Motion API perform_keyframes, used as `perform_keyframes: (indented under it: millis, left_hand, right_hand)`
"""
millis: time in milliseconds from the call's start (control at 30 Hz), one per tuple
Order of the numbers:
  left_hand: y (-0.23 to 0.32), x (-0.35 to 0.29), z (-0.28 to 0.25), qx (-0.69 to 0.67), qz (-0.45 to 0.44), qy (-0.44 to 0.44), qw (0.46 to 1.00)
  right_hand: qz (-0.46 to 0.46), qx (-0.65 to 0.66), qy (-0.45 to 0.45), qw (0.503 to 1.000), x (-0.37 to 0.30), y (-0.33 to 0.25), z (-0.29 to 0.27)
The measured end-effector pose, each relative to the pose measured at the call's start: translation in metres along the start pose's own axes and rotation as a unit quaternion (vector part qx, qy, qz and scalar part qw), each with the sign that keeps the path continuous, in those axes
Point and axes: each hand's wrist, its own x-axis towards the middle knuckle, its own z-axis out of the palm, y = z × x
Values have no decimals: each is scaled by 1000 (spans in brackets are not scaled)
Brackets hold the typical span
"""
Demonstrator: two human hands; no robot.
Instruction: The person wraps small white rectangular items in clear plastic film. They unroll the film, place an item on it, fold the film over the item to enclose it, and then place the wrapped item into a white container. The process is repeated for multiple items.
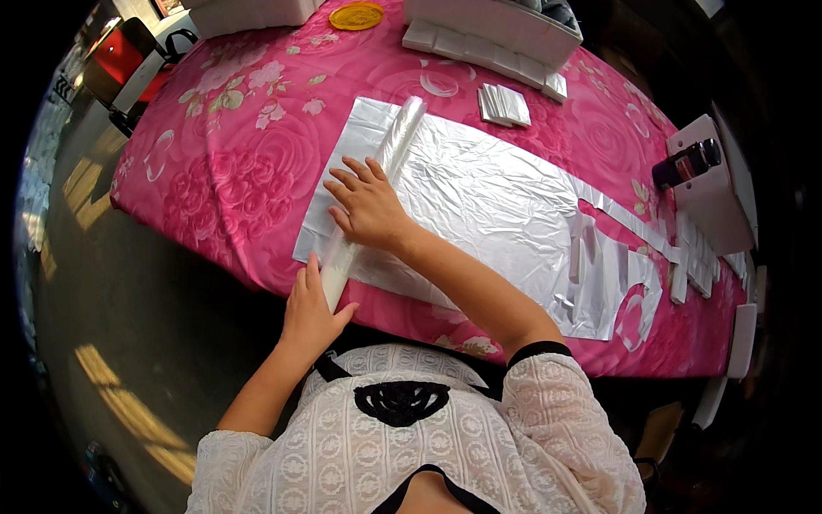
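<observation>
A large silvery-white plastic bag [488, 184] lies flat and creased on the table, its cut-out handle straps at the right. Across its left part, at a slant, lies a narrow whitish roll [406, 128], apparently rolled plastic film or bags. My right hand [368, 206] rests palm down on the middle of the roll, fingers spread. At the roll's near end is my left hand [310, 310], its fingers stretched along the left side and its thumb apart on the right. A smoother strip of silvery plastic [330, 184] shows left of the roll.
A pink flowered cloth [214, 154] covers the table. Toward the back are a small folded white stack [505, 104], a white foam box [497, 30] with white packets along its front, and a yellow dish [356, 15]. At right, a dark bottle [687, 164] and more white bundles [698, 257].
</observation>
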Motion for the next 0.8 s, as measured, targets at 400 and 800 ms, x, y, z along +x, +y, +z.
perform_keyframes:
  millis: [400,800]
  left_hand:
    - [24,11,-23,-749,-35,-347,564]
    - [73,23,-11,-569,-131,-237,777]
  right_hand:
    - [152,832,113,521,-16,-29,-56]
    - [251,664,101,697,-82,-1,-94]
